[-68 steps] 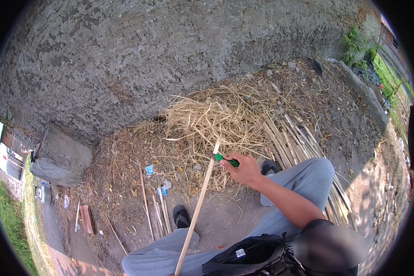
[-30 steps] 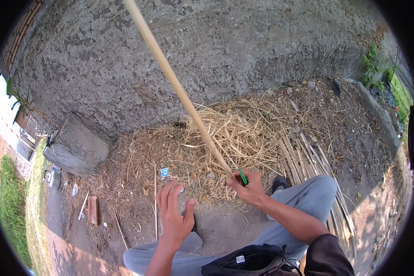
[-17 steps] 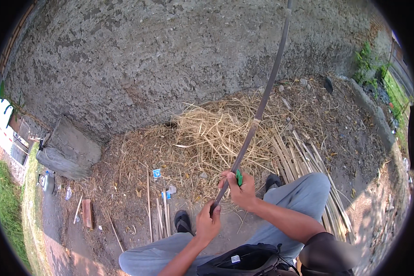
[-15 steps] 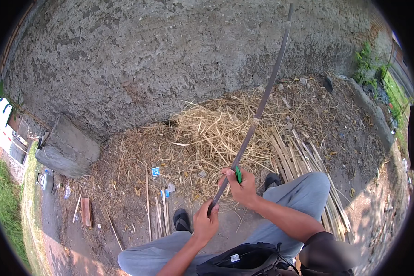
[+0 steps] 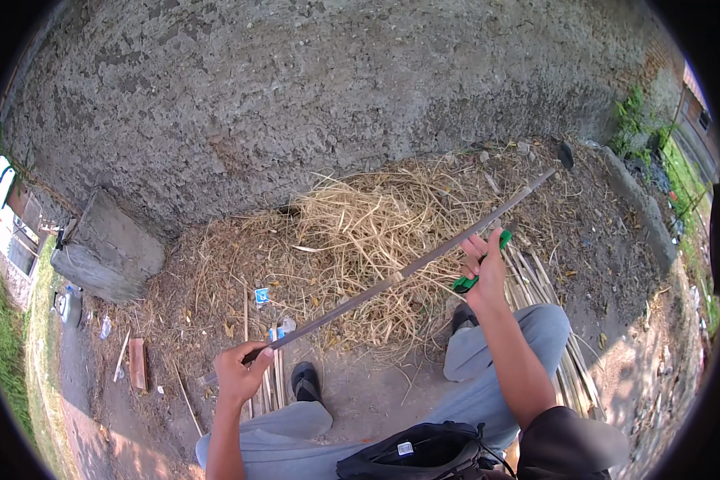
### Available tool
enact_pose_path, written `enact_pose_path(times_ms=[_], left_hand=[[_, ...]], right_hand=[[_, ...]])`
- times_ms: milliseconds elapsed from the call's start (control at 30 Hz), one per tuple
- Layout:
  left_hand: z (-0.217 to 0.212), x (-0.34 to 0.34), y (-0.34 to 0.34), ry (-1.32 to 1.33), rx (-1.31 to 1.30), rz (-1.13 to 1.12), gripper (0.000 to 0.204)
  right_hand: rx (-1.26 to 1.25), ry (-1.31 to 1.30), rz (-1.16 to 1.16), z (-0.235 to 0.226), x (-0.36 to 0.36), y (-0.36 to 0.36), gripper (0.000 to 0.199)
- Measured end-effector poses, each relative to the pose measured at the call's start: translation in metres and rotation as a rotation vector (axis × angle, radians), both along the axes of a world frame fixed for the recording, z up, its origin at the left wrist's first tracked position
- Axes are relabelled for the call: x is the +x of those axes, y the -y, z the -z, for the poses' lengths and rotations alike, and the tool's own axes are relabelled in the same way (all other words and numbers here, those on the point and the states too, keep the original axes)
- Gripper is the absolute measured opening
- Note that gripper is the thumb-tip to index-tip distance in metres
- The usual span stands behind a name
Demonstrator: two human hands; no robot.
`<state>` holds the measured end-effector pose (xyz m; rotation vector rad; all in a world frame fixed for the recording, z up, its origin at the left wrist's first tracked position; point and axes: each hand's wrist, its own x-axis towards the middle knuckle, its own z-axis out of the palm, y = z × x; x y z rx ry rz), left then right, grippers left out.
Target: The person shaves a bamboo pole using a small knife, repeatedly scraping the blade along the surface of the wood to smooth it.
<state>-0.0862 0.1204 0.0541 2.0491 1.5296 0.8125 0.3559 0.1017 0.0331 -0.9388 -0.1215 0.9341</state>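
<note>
Head view: left hand [image 5: 242,374] low, fingers closed round dark strip [image 5: 360,299]; right hand [image 5: 490,276] raised, fingers half-curled round green-handled tool [image 5: 505,238].

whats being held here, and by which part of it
The left grip holds a dark strip near its lower-left end. The right grip holds a green tool around its middle; whether it also touches the strip cannot be told.

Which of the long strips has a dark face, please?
The long strip held in the left hand, slanting up to the right: its visible face is dark greyish brown, while the loose strips look pale.
</note>
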Motion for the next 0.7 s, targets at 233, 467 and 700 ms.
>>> enact_pose_path(times_ms=[233,467,700], left_hand=[[0.016,0.0,-0.005,-0.243,0.358,-0.099,0.03],[0.04,0.004,0.008,-0.015,0.131,-0.144,0.025],[0.029,-0.002,0.021,-0.027,0.371,0.036,0.024]], right_hand=[[-0.112,-0.011,-0.049,0.01,-0.009,0.006,0.043],[-0.063,0.008,0.046,0.034,-0.002,0.005,0.043],[-0.065,-0.056,-0.018,0.023,0.001,0.01,0.042]])
